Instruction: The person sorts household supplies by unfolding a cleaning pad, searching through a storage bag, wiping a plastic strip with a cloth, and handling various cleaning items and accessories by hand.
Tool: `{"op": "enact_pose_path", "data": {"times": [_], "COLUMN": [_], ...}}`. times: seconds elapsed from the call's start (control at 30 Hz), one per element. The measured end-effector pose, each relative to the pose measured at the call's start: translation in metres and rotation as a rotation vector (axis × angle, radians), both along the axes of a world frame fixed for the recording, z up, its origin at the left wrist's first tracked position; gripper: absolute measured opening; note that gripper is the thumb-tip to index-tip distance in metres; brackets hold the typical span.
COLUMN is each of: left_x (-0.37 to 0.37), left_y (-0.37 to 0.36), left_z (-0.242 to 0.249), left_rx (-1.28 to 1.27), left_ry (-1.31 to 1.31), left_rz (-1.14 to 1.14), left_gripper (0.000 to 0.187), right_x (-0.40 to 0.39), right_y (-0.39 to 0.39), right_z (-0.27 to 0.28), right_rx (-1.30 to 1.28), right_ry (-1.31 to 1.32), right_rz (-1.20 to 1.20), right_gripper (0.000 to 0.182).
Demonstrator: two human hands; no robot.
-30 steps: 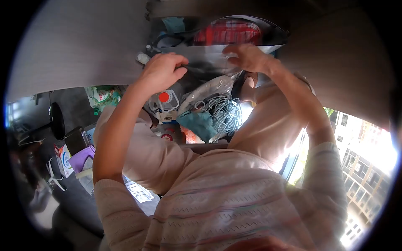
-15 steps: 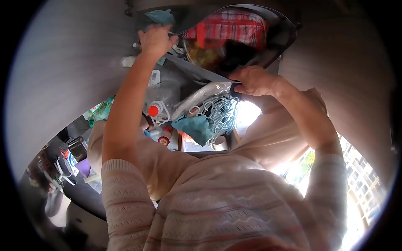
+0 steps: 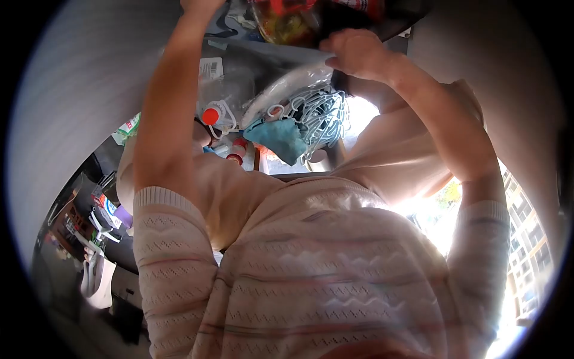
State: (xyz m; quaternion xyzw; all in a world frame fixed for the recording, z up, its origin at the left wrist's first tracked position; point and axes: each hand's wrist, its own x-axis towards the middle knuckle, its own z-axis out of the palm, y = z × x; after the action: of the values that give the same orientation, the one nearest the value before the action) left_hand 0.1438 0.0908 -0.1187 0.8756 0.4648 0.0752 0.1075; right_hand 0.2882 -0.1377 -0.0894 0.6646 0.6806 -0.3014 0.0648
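My left hand (image 3: 202,5) is cut off by the top edge of the view, so its fingers are hidden. Toward the top right of centre, my right hand (image 3: 357,55) has its fingers curled at the rim of a dark bag (image 3: 391,43), pinching what looks like its edge. Inside the bag lie a red plaid item (image 3: 366,7) and a yellow-green and red packet (image 3: 286,27). Below my right hand sit a tangle of light blue hangers (image 3: 323,116) and a teal cloth (image 3: 278,139).
A clear plastic jug with a red cap (image 3: 210,116) stands left of the hangers, near red-capped bottles (image 3: 237,151). A green packet (image 3: 127,128) is at the left. Lower left are a blue-and-red box (image 3: 107,206) and a white-handled item (image 3: 98,278).
The view has shifted, so most things sit higher in it. My left hand has gone mostly out of the top of the view. My right hand stays by the bag's rim.
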Motion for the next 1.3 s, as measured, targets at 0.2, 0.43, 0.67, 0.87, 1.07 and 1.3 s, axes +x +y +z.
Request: {"op": "enact_pose_path", "data": {"times": [0.2,0.43,0.67,0.87,1.07,1.3], "left_x": [-0.047,-0.100,-0.145,-0.170,-0.184,-0.230], "left_y": [-0.158,-0.268,-0.282,-0.309,-0.285,-0.218], "left_z": [0.014,-0.093,-0.088,-0.113,-0.074,-0.071], "left_rx": [-0.445,-0.560,-0.279,-0.352,-0.463,-0.357], "left_ry": [-0.347,0.646,0.381,0.433,0.663,1.058], "left_rz": [-0.201,-0.734,-0.811,-0.955,-0.892,-0.446], "left_gripper": [0.014,0.020,0.020,0.016,0.011,0.018], "right_x": [0.001,-0.007,-0.018,-0.033,-0.041,-0.053], "right_y": [0.017,0.012,-0.004,-0.012,-0.029,-0.041], "right_z": [0.032,0.041,0.057,0.057,0.053,0.056], "right_rx": [0.099,0.339,0.320,0.261,0.293,0.222], "right_ry": [-0.061,0.164,0.201,0.255,0.278,0.213], "right_rz": [-0.008,-0.021,0.041,0.017,0.014,0.029], "right_gripper": [0.043,0.026,0.025,0.024,0.024,0.026]}}
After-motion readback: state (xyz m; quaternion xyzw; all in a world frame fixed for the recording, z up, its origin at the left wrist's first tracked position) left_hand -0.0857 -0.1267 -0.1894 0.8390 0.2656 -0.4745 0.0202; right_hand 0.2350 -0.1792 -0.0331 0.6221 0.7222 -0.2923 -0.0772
